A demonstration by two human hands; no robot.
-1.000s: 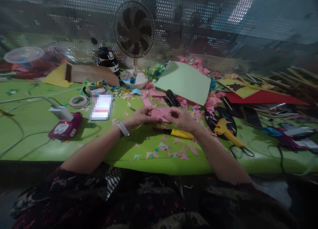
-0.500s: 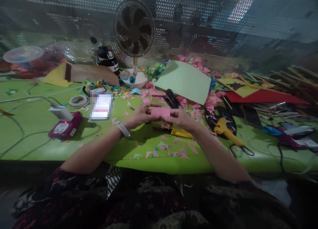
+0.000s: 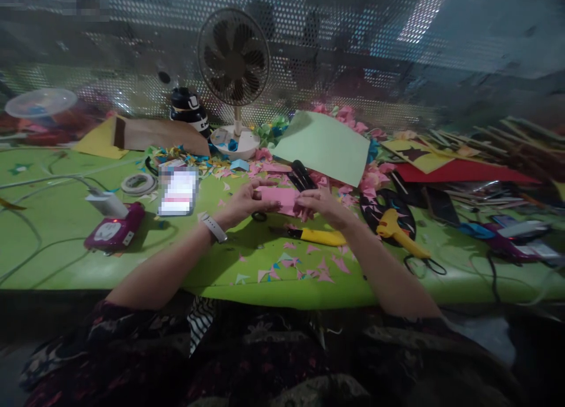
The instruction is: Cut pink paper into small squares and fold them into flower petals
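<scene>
A small pink paper piece is pinched between both my hands just above the green table. My left hand, with a white wristband, grips its left end. Fingers of my right hand close on its right end. Just below my hands lies a yellow-handled cutter knife. Pink and blue paper scraps are scattered in front of me.
A small desk fan and a dark bottle stand at the back. A light green sheet, a phone, a tape roll, a magenta device, a yellow glue gun and red paper lie around.
The pink paper was raised off the table and turned between my hands; both hands stayed close together over the table's middle.
</scene>
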